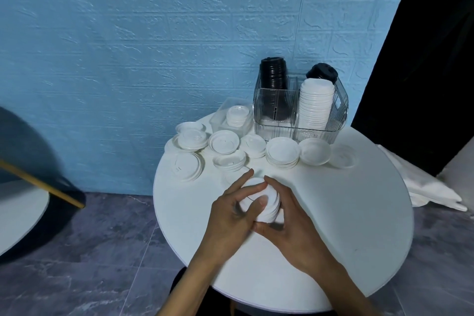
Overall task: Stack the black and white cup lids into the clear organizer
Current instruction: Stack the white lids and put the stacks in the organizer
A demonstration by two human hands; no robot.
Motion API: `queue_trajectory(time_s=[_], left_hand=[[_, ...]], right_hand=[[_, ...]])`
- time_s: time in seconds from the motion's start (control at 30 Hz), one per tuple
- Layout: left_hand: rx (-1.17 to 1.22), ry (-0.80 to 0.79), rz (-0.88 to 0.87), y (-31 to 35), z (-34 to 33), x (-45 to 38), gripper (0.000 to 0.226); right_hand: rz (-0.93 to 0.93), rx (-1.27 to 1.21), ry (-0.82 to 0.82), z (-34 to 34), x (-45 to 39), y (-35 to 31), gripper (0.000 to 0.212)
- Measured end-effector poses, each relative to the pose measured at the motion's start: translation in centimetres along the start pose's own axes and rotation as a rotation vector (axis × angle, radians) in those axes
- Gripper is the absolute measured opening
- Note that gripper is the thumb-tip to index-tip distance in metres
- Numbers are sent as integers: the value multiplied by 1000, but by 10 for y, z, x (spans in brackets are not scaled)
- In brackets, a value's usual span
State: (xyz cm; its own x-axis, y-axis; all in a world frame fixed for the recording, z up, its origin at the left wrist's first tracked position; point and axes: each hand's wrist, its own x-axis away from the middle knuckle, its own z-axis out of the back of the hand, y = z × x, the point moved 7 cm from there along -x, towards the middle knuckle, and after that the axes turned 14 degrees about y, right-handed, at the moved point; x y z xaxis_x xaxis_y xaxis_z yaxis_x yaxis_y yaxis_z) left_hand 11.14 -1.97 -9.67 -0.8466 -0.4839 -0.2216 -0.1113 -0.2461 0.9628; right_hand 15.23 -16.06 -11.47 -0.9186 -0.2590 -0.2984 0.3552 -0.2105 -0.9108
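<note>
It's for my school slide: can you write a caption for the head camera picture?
Both hands grip a stack of white lids on the round table, near the clear organizer.

A clear ribbed organizer (279, 110) is seen at the table's 12 o'clock edge. Tall stacks of black lids (273, 74) fill its rear compartments; a leaning stack of white lids (316, 105) occupies the front right. Loose white lids (223, 141) are scattered at 10 to 12 o'clock. A small white stack (266, 202) is held at centre.
</note>
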Motion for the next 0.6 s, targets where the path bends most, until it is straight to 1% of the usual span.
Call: queue_trajectory(time_s=[0.07,0.2,0.27,0.33,0.37,0.4,0.43,0.47,0.5,0.53,0.6], left_hand=[[16,8,-11,0,-1,1,30],[-3,11,-10,2,2,-1,28],[-15,-53,-25,7,2,-3,31],[47,-130,35,10,3,-8,34],[101,-107,85,11,7,-13,31],[116,-33,97,12,14,-21,27],[53,71,39,13,24,-31,25],[-83,159,-63,14,33,-42,27],[-242,205,-161,14,38,-51,31],[-388,219,-239,12,40,-59,35],[-573,173,-276,3,37,-76,39]], right_hand=[[0,-3,3,1,0,-1,80],[16,20,10,1,1,-3,79],[19,25,17,1,0,-2,80],[6,27,24,2,0,0,80],[1,30,31,2,0,2,81],[0,35,37,3,0,3,82],[2,38,41,3,0,3,83],[5,40,42,3,0,3,83],[7,41,40,2,1,3,83],[9,38,39,2,1,3,82],[9,31,39,2,0,3,82]])
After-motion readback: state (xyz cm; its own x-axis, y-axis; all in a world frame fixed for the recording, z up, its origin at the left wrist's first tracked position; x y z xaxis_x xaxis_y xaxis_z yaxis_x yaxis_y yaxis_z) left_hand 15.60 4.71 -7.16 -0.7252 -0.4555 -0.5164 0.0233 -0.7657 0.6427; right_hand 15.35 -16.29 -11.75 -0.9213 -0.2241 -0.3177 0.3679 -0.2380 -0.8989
